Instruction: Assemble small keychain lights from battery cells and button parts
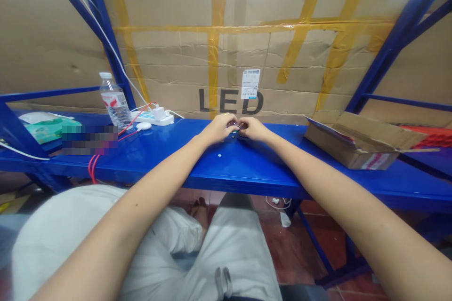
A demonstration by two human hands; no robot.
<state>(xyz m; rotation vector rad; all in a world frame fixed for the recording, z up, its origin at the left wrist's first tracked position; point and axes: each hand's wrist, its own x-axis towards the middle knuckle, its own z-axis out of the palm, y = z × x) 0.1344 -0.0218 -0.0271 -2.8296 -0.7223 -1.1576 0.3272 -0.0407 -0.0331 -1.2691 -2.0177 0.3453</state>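
Both hands meet over the blue metal shelf (247,169), near its back edge. My left hand (222,128) has its fingers curled round a small shiny item (233,128) that is too small to name. From the other side my right hand (253,130) closes its fingers at the same spot, on something dark and glossy that is mostly hidden by the fingers. The hands nearly touch each other. A small white spot (219,155) lies on the shelf in front of my left hand.
An open cardboard box (367,157) stands at the right, beside red material (436,136). At the left are a water bottle (115,103), a white power strip (153,117), red cables (92,169) and a green packet (52,129). Large cardboard (169,66) rises behind.
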